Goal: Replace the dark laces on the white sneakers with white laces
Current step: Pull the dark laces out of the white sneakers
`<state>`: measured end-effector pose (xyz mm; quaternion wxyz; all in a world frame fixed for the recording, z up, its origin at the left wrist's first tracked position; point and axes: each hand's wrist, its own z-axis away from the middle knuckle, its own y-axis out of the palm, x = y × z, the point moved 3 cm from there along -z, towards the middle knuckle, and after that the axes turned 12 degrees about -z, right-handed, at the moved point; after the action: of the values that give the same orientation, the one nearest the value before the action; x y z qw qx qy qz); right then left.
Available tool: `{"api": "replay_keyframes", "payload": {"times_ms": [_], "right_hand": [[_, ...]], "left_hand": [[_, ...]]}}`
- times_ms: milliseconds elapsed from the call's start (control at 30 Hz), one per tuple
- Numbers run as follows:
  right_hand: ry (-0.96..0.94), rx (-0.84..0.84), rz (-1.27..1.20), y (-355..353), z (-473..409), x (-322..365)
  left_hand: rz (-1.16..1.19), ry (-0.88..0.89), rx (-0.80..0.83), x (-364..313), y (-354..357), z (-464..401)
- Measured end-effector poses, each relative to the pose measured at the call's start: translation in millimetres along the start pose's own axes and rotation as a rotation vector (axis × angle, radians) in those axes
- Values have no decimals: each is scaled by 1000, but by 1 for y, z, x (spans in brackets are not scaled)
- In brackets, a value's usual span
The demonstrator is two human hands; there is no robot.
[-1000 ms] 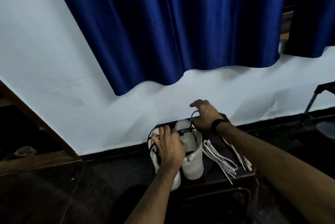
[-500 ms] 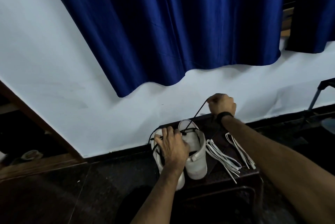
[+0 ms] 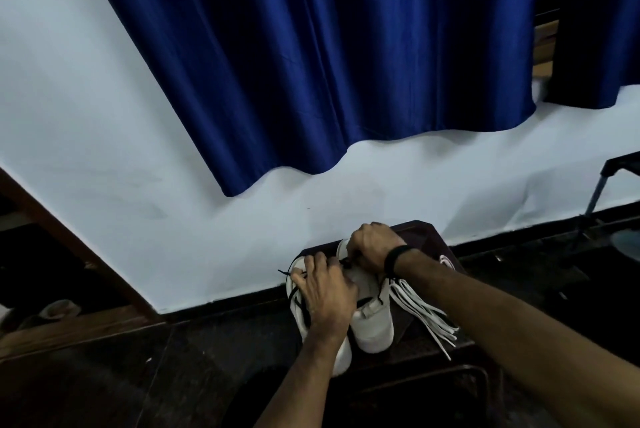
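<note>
Overhead, a blue curtain [image 3: 346, 56] hangs against a white wall [image 3: 86, 98]. Below it, a dark low table [image 3: 429, 237] stands at the wall's foot and bears two white sneakers [image 3: 372, 327] side by side. White laces [image 3: 420, 306] lie in a loose bundle just right of them. The left hand [image 3: 327, 292] rests curled over the left sneaker. The right hand [image 3: 372, 247], wearing a black wristband [image 3: 394, 256], pinches a dark lace [image 3: 346, 262] at the right sneaker's top.

Your forearms are bare, no sleeves reaching them. A black band [image 3: 394, 258] circles your right wrist, just behind the right hand [image 3: 372, 247]; your left hand [image 3: 327, 292] wears nothing.
</note>
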<state>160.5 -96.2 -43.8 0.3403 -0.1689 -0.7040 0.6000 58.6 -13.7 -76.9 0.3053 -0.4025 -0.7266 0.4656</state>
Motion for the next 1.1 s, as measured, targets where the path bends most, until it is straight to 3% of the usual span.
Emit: {"api": "replay_keyframes", "payload": {"times_ms": [200,267,367,500,600,667,733,967,1100], "right_hand": [[521,-592,-706,-35,17,-59],[643,-698,-841,-37,23,-76],[604,-458,-576,-26,22,-73],[126,-122,-326,-9,11,-33],[-30,99,-41,6,9,-3],[-12,62,107,6,9,6],[33,-47,95,3,8,5],[546,-575,-553,-34,28,-50],[642,-362,-524,-45,28,-83]], "left_hand": [[-20,1,-21,-4,-2,0],[-27,-2,-13,-5,-2,-1],[-39,-2,-14,-6,-3,-1],[-21,-3,-2,-4,-2,-1],[-15,-1,-13,-3,-1,0],[-8,4,-20,-2,0,0],[-1,10,-25,-2,0,0],[-8,-13,-5,-4,2,-2],[-25,-21,28,-3,3,-2]]}}
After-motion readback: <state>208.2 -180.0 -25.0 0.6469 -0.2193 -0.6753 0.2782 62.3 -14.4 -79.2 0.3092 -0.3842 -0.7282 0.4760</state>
